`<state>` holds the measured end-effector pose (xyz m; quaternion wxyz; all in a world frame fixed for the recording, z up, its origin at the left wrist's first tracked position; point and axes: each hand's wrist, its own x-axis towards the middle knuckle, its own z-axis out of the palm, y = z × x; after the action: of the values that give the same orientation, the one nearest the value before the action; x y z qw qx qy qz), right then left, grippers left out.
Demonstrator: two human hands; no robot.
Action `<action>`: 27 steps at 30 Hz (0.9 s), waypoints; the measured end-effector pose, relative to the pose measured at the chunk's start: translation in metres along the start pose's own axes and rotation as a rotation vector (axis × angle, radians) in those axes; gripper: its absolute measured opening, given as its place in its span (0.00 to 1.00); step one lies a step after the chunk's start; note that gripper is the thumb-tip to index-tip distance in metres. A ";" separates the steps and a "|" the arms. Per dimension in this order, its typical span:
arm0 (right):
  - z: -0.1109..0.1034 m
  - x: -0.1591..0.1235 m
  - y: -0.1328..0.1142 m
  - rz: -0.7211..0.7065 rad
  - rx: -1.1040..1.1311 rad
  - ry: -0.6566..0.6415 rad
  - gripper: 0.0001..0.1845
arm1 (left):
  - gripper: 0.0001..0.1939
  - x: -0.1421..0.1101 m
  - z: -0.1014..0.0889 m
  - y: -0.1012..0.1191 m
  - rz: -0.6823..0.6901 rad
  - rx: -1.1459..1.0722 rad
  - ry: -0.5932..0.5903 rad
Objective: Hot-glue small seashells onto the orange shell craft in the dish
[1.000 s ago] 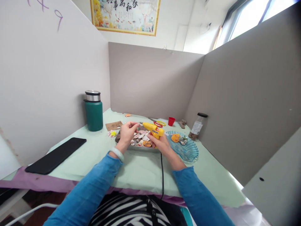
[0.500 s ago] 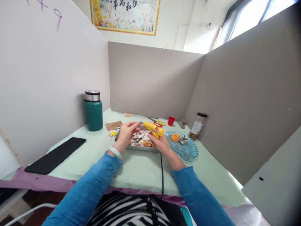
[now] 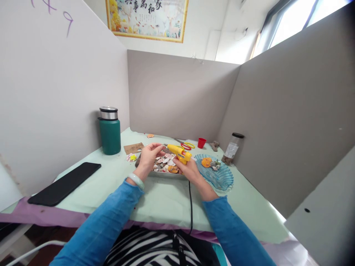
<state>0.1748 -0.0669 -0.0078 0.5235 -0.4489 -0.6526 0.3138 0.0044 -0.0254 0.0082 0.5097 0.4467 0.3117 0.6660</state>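
My right hand (image 3: pixel 190 171) is wrapped round a yellow glue gun (image 3: pixel 179 152), whose nozzle points left. From the gun a black cord (image 3: pixel 190 207) runs down over the table edge. My left hand (image 3: pixel 148 158) is pinched right by the nozzle tip; whatever sits between its fingertips is too small to make out. Beneath both hands lies a metal tray (image 3: pixel 168 175) filled with shells and small painted pieces (image 3: pixel 166 160). Part of the tray is hidden by the hands.
On the right, a blue scalloped plate (image 3: pixel 222 181) bears an orange piece and small decorations. Behind are scissors (image 3: pixel 186 145), a red cup (image 3: pixel 201 143) and a jar (image 3: pixel 232 149). A green bottle (image 3: pixel 110 135) and a black phone-like slab (image 3: pixel 66 183) are left. Partition walls (image 3: pixel 183 92) surround the table.
The glue gun has shifted very slightly left and down, closer against my left fingertips. Both hands otherwise keep their hold.
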 end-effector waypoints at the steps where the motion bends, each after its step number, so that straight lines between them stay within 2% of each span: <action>1: 0.000 0.000 0.000 -0.013 -0.014 0.016 0.18 | 0.20 0.000 0.000 0.000 0.004 0.002 0.000; 8: 0.004 0.005 0.015 -0.131 -0.105 0.079 0.16 | 0.21 0.002 -0.001 -0.003 0.036 0.031 -0.011; 16: 0.001 0.009 0.021 -0.117 -0.112 0.145 0.18 | 0.20 0.002 -0.001 -0.004 0.050 0.055 -0.020; 27: 0.003 0.008 0.024 -0.134 -0.103 0.083 0.19 | 0.21 0.002 -0.001 -0.003 0.064 0.069 -0.018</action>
<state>0.1779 -0.0498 -0.0266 0.5462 -0.4430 -0.6743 0.2254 0.0044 -0.0224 0.0062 0.4754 0.4796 0.3155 0.6667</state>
